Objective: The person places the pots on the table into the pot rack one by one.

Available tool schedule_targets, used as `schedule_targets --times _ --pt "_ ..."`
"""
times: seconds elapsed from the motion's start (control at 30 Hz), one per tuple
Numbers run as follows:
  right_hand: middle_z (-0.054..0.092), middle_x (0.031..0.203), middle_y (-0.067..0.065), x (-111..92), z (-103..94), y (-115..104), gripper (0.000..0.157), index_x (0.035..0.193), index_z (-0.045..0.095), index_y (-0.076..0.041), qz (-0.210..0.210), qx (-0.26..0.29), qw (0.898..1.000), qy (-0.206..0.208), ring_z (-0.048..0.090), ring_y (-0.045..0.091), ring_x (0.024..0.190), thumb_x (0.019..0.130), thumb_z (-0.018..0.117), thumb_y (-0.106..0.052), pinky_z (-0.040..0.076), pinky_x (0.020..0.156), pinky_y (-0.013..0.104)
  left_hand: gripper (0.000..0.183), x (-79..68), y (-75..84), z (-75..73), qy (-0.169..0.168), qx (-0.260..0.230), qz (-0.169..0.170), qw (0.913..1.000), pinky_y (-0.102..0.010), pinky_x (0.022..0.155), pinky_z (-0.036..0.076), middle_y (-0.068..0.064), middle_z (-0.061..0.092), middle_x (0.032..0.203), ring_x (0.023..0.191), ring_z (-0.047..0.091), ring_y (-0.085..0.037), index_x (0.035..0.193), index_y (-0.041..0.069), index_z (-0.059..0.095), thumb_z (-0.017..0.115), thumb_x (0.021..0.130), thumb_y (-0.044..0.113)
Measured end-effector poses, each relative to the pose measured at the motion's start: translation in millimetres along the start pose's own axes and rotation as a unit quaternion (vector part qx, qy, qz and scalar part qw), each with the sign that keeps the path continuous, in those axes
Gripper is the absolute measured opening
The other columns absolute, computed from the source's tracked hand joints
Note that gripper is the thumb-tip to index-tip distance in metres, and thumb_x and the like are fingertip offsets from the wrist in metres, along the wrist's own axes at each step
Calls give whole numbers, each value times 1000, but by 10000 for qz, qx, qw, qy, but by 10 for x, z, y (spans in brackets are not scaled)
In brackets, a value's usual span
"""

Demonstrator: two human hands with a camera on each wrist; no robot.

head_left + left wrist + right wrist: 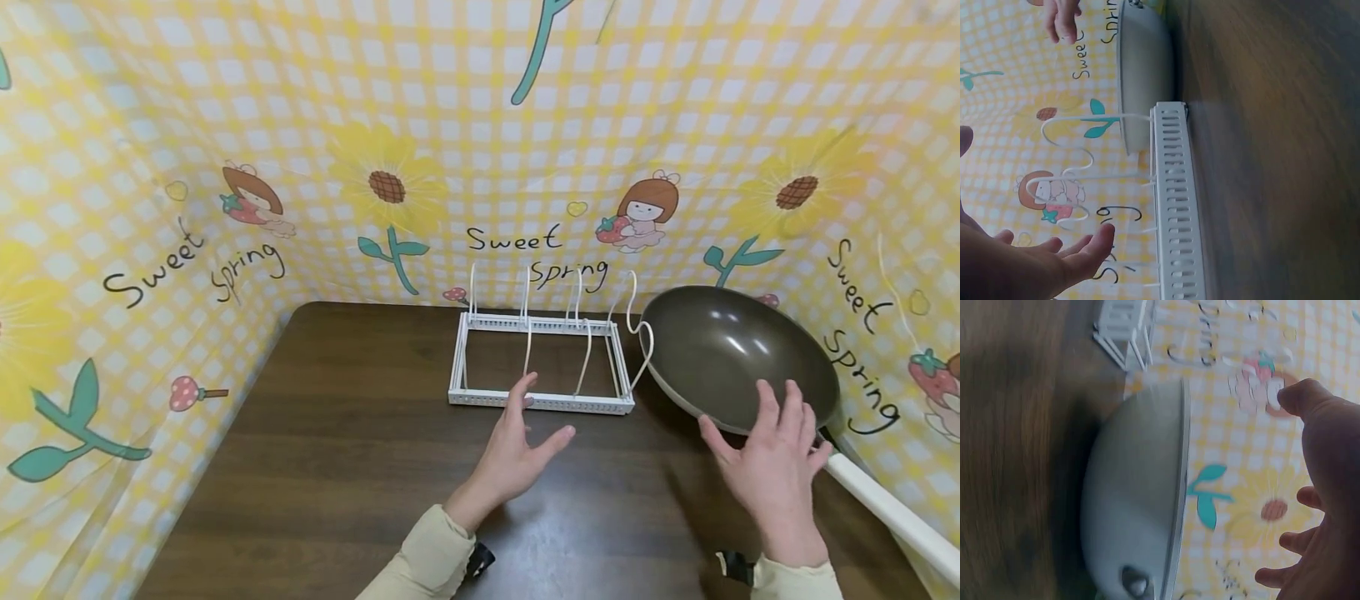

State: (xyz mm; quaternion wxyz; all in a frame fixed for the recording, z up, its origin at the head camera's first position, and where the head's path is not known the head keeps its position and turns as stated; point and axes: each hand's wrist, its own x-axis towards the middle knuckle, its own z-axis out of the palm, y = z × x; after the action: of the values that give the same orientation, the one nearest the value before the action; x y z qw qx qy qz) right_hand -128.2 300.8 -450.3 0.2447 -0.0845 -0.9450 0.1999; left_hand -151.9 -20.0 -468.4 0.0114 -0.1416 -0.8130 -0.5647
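Right hand (776, 467) hovers spread by the pan (735, 350), right of the rack (585, 406), left hand (517, 450) spread at the rack's front, seemingly a reaching step that next calls for gripping the handle (885, 500).

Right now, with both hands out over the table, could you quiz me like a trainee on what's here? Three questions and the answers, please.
1. In the head view, what stands just right of the white rack?
A) a kettle
B) a pan
C) a cutting board
2. True or false: the left hand is gripping the rack.
3. Short answer: which hand is nearer the pan?

Key:
1. B, the pan.
2. False; its fingers are not closed round the rack.
3. The right hand.
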Motion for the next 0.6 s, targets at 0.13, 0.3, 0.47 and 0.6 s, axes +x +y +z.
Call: schedule_targets --times 0.13,0.3,0.47,0.6 --pt "10 155 25 -15 -96 175 94 147 25 -4 456 -118 9988 -164 11 53 136 80 71 -51 0 89 83 82 0 23 24 -3 -82 -156 9998 -49 96 45 0 33 151 134 39 -29 148 35 18 66 85 55" --pt "0 153 32 -96 -248 395 96 147 20 1 1167 -532 9892 -712 2 59 135 84 61 -59 -1 84 86 81 -14 0 2 178 266 -381 9988 -44 97 45 -2 34 150 135 38 -29 147 39 19 65 83 60" --pt "-2 150 37 -219 -470 623 89 144 19 6 1961 -1035 9707 -923 0 62 134 89 55 -55 5 92 82 81 -27 -46 -5 170 329 -394 9985 -44 97 45 -3 36 148 133 40 -28 147 37 20 64 83 61" --pt "7 144 43 -300 -569 784 79 141 18 10 2512 -975 9586 -921 15 61 130 90 53 -39 23 98 69 81 -22 -64 7 130 262 -304 9991 -45 95 46 -4 39 147 130 43 -28 148 33 22 65 84 59"
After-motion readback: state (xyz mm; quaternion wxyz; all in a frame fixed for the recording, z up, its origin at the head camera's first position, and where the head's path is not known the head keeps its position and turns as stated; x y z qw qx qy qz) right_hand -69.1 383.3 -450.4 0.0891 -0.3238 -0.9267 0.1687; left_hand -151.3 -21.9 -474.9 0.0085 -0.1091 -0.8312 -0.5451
